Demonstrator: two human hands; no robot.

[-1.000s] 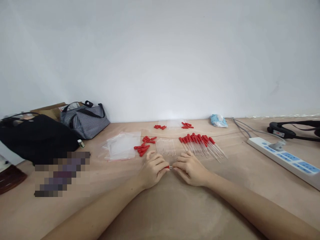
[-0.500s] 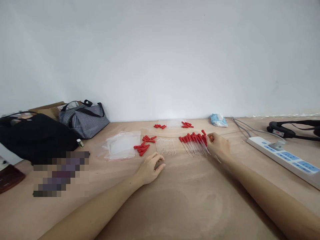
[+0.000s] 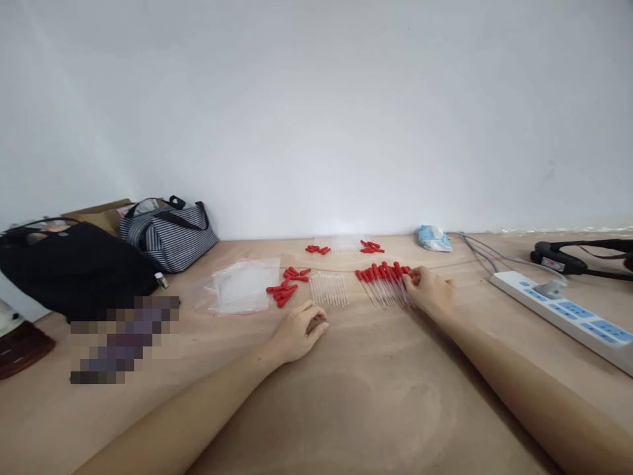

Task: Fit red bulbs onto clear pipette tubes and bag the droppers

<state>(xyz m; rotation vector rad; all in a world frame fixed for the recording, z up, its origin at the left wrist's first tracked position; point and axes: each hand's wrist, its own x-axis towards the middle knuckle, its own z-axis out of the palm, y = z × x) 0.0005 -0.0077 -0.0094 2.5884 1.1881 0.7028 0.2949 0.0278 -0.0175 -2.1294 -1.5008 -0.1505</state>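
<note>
My right hand (image 3: pixel 430 289) is at the right end of a row of glass droppers with red rubber bulbs (image 3: pixel 383 280). Its fingers are pinched on the end dropper, which they partly cover. The droppers lie side by side, bulbs toward the wall. My left hand (image 3: pixel 299 332) rests on the table, fingers loosely curled, with a gap to the thumb and nothing in it. Just beyond it are loose red rubber bulbs (image 3: pixel 287 290) and a row of thin glass tubes (image 3: pixel 329 289) without bulbs.
Clear plastic bags (image 3: pixel 242 287) lie left of the bulbs. Further red bulbs (image 3: pixel 372 247) and tubes are near the wall. At right stand a power strip (image 3: pixel 564 307), a black strapped device (image 3: pixel 558 257) and a crumpled blue mask (image 3: pixel 434 238). A striped bag (image 3: pixel 173 237) and black bag (image 3: pixel 79 270) are left.
My right hand has brought the dropper, which stuck out at a slant past the row, in against the row's right end. My left hand has stayed in place.
</note>
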